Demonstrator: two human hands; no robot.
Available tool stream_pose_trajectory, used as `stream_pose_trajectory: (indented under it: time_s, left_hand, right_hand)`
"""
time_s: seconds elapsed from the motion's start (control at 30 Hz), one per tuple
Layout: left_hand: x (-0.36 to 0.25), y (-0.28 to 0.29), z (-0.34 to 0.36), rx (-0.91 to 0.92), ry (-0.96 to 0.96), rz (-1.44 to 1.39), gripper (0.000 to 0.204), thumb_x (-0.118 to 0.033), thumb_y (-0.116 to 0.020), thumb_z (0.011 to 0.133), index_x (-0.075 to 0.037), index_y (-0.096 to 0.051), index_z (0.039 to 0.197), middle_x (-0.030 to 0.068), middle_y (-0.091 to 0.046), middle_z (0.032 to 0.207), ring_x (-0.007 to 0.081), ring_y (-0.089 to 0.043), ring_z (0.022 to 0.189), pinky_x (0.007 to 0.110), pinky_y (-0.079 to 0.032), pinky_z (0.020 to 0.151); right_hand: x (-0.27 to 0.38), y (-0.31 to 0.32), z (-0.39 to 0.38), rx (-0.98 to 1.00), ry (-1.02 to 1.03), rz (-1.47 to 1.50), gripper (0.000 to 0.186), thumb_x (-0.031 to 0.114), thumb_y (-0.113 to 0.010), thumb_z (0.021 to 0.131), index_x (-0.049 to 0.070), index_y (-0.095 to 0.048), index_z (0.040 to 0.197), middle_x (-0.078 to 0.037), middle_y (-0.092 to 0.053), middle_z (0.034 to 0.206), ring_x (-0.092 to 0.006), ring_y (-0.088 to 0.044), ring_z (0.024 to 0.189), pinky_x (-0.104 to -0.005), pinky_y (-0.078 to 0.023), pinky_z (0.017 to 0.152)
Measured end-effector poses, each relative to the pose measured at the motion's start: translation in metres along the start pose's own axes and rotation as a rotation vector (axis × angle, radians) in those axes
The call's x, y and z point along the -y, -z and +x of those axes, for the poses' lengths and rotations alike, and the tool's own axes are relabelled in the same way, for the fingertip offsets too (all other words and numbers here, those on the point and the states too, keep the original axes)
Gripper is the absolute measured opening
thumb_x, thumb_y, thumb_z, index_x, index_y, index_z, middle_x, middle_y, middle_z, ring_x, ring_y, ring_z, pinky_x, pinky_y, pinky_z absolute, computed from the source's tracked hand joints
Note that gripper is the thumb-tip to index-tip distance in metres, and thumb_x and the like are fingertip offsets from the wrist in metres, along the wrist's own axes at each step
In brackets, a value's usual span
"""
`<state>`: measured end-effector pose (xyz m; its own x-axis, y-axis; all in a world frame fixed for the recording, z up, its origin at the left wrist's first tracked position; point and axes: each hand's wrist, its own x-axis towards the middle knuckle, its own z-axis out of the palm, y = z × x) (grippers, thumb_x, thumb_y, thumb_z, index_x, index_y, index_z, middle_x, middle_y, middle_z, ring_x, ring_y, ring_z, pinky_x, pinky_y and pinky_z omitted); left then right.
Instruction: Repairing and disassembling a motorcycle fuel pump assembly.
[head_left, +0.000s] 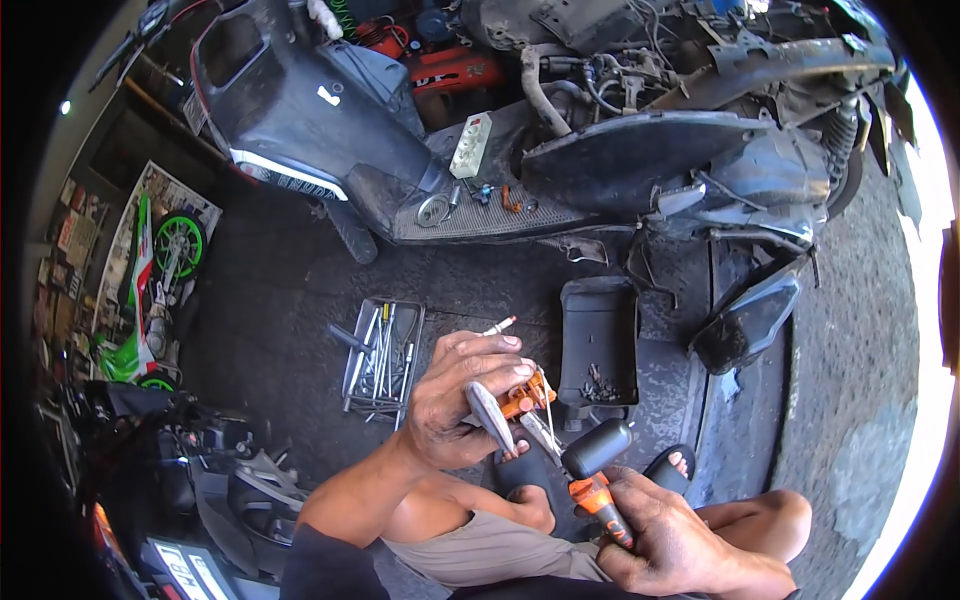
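My left hand [455, 395] is closed around a small orange part [522, 403] with a grey, flat oval piece [490, 417] beside it. A thin white stick with a red tip [500, 326] shows just beyond its fingers. My right hand [660, 535], lower and to the right, grips a tool with an orange-and-black handle [605, 508]; its exact kind is unclear. From the handle a metal end [542, 438] reaches up to the orange part, and whether they touch I cannot tell. A rounded black cylinder [598, 450] lies across the tool, above the handle.
Ahead stands a partly stripped scooter [640, 165], with a white power strip [472, 145] and small parts on its footboard. A tray of metal tools [415, 312] and a black bin [600, 330] sit on the floor. Motorcycle parts [260, 490] crowd the left side.
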<state>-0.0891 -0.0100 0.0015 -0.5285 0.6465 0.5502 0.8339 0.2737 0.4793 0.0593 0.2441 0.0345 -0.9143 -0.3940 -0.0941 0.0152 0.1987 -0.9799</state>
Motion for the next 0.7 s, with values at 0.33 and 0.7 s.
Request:
stream_pose_trajectory:
  time_s: [0.33, 0.7]
  left_hand:
    - [-0.009, -0.011, 0.0, -0.063, -0.034, 0.113, 0.053, -0.024, -0.087, 0.073, -0.006, -0.063, 0.117, 0.0108, -0.072, 0.105, 0.0304, -0.066, 0.105, 0.044, -0.052, 0.089]
    - [-0.015, -0.01, -0.004, -0.041, -0.054, 0.139, 0.051, -0.023, -0.083, 0.076, -0.002, -0.064, 0.119, 0.0143, -0.072, 0.102, 0.0335, -0.065, 0.101, 0.044, -0.054, 0.085]
  right_hand:
    - [-0.013, 0.004, 0.0, -0.007, -0.022, 0.157, 0.042, 0.001, -0.06, 0.07, -0.005, -0.065, 0.112, -0.014, -0.065, 0.103, -0.0217, -0.067, 0.088, -0.0314, -0.052, 0.077]
    - [-0.015, 0.008, 0.0, 0.002, -0.111, 0.317, 0.038, 0.0, -0.058, 0.067, -0.004, -0.071, 0.102, -0.013, -0.064, 0.101, -0.0147, -0.063, 0.078, -0.0247, -0.047, 0.065]
